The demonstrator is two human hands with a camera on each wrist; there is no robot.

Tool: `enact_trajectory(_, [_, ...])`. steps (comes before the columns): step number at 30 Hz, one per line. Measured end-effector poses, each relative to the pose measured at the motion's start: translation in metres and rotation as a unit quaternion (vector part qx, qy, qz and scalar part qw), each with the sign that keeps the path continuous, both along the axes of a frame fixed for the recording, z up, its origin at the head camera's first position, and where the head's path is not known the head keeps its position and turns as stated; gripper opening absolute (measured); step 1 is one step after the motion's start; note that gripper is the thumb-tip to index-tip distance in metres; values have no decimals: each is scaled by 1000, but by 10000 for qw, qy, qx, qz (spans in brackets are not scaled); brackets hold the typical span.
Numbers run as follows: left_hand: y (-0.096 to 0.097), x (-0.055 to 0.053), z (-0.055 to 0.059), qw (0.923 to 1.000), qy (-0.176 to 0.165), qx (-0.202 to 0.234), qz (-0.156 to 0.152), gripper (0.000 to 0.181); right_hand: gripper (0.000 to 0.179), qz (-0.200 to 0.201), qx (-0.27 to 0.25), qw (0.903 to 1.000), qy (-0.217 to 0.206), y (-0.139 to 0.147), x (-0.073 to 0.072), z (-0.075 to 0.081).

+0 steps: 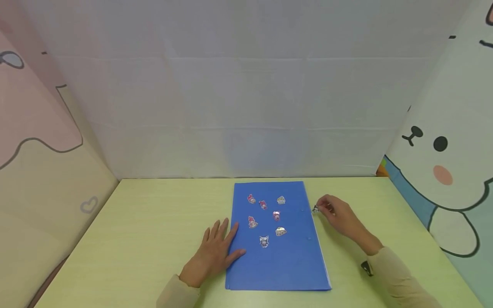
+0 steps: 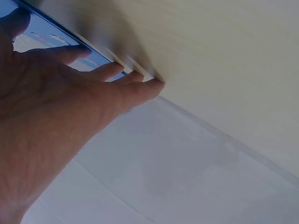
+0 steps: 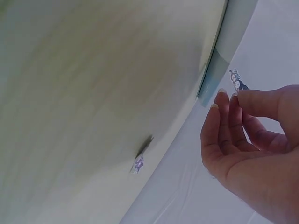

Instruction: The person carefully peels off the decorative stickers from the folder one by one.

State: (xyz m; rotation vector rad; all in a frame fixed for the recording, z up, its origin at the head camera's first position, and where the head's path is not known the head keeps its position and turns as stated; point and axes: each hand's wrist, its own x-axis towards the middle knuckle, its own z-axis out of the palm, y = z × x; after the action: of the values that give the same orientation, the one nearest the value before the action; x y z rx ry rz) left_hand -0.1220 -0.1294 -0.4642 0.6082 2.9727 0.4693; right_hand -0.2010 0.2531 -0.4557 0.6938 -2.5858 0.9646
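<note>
A blue folder-like board (image 1: 277, 265) lies on the table with several small cartoon stickers on it, among them a dark-eared one (image 1: 263, 241) and a pink-hooded one (image 1: 252, 222). My left hand (image 1: 212, 252) rests flat at the board's left edge, fingers spread, with the thumb on the blue surface. Just off the right edge, my right hand (image 1: 340, 216) pinches a small black-and-white cartoon sticker (image 3: 237, 80) between thumb and forefinger. The left wrist view shows the left hand (image 2: 70, 93) stretched along the board's edge.
A small dark object with a pale, purple-printed part (image 3: 138, 163) lies on the pale table (image 1: 154, 231), near the right sleeve (image 1: 400, 273); its kind is unclear. Behind the table hangs a white cloth (image 1: 239, 107). Cartoon-printed panels (image 1: 454, 179) stand at both sides.
</note>
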Motion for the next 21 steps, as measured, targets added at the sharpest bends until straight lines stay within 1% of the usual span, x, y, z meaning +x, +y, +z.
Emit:
enact_trajectory(7, [0, 0, -2, 10000, 2, -21, 22, 73, 12, -22, 50, 9999, 146, 9, 1, 1])
enact_trajectory(15, [2, 1, 1, 10000, -15, 14, 16, 73, 10, -110, 254, 9994, -194, 22, 3, -3])
enact_trajectory(18, [2, 2, 2, 10000, -51, 2, 42, 74, 11, -93, 294, 9994, -149, 26, 2, -5])
enact_trajectory(21, [2, 2, 2, 9999, -91, 9, 58, 74, 13, -67, 332, 9994, 0, 31, 1, -7])
